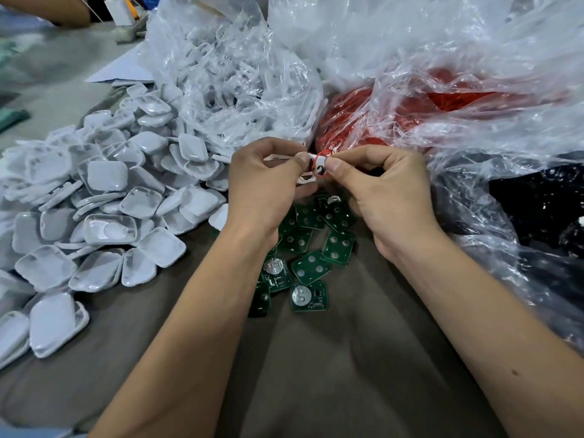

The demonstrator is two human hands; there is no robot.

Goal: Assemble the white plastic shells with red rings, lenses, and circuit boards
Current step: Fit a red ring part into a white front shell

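Observation:
My left hand [265, 181] grips a white plastic shell [311, 178] at the middle of the view, its thumb on the shell's top. My right hand [379, 188] pinches a thin red ring [319, 165] against the shell's end. Most of the shell is hidden by my fingers. Below my hands several green circuit boards [311, 267] lie loose on the brown table [331, 358]. A big heap of white shells [104, 222] covers the left side.
A clear bag of white parts [234, 77] stands behind the heap. A clear bag of red rings [410, 109] lies behind my right hand, and a bag of dark parts [543, 210] sits at the right edge. Another person's arm [47, 9] shows at top left.

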